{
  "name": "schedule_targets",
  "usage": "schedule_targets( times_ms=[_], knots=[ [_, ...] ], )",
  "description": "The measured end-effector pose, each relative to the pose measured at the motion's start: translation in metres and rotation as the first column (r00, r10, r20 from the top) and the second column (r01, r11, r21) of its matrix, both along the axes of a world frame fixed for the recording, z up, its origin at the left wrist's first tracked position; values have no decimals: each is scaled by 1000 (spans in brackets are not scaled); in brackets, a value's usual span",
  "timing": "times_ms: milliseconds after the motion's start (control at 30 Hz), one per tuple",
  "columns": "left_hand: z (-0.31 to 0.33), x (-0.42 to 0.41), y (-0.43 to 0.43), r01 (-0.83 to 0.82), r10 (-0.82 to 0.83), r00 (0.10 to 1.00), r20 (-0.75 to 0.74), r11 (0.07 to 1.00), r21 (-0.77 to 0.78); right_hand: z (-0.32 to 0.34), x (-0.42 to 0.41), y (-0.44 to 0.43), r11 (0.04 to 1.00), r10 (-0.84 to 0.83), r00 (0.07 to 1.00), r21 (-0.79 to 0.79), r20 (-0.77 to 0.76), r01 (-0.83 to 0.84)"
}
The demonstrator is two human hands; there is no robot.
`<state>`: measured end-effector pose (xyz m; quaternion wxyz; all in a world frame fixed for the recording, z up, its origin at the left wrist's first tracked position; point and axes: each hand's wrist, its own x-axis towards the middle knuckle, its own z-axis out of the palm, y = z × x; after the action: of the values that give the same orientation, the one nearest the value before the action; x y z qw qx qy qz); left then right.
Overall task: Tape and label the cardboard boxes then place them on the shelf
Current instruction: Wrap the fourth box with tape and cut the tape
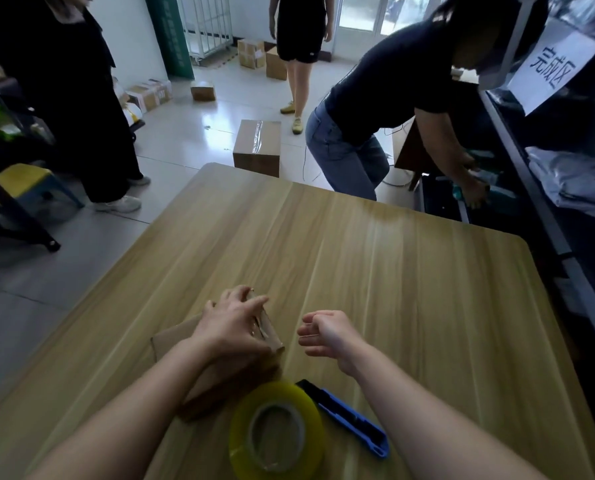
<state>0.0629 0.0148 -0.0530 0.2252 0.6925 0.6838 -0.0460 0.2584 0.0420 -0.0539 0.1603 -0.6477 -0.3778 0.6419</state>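
Note:
A small cardboard box [178, 341] lies on the wooden table [393, 265] near its front edge, with clear tape along its right edge. My left hand [233, 323] lies on top of the box, fingers spread and pressing on the taped edge. My right hand [323, 334] hovers just to the right of the box, fingers loosely curled, holding nothing. A roll of yellowish clear tape [277, 433] lies flat in front of the box. A blue and black box cutter [344, 417] lies beside the roll on its right.
A taped cardboard box [258, 147] stands on the floor beyond the table, with more boxes [251, 53] further back. A person in a dark shirt [393, 84] bends over the metal shelf [538, 202] at the right. Two other people stand at the left and the back.

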Motion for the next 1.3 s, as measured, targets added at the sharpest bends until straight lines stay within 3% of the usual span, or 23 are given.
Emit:
schedule_targets(
  times_ms=[167, 333, 500, 567, 600, 700, 767, 900, 1000, 1100, 1167, 1300],
  knots=[
    [11, 3, 7, 54, -67, 993, -94, 990, -134, 2, -3, 2, 999, -40, 999, 26, -4, 40],
    [-8, 26, 2, 22, -27, 985, -173, 999, -31, -5, -9, 0, 1000, -15, 1000, 16, 27, 15],
    [2, 13, 16, -81, 80, 996, -32, 996, -21, -11, -10, 2, 999, -32, 998, 13, 45, 31],
    [5, 6, 22, -184, 188, 974, 126, 982, -38, -20, -14, 2, 997, -79, 997, -23, 16, 79],
    [6, 2, 25, -258, 268, 927, 263, 963, -75, -24, -16, 1, 992, -116, 993, -61, -29, 114],
    [5, -6, 32, -379, 468, 619, 631, 882, -282, -32, -23, -1, 958, -258, 945, -179, -203, 223],
    [5, -8, 32, -371, 511, 518, 686, 857, -358, -35, -28, -2, 942, -317, 906, -206, -282, 265],
    [-1, -16, 31, -382, 558, 429, 710, 824, -417, -40, -37, -1, 931, -356, 852, -223, -383, 289],
    [-1, -24, 31, -403, 535, 487, 691, 839, -365, -41, -37, 0, 918, -390, 817, -246, -426, 310],
    [-1, -29, 33, -515, 487, 712, 505, 852, -95, -38, -44, 0, 958, -280, 867, -174, -413, 227],
    [-3, -29, 33, -553, 497, 768, 405, 833, 26, -36, -51, 0, 986, -167, 921, -77, -353, 149],
    [-7, -26, 27, -481, 467, 824, 322, 876, -38, -30, -62, -2, 995, -98, 948, -45, -304, 89]
  ],
)
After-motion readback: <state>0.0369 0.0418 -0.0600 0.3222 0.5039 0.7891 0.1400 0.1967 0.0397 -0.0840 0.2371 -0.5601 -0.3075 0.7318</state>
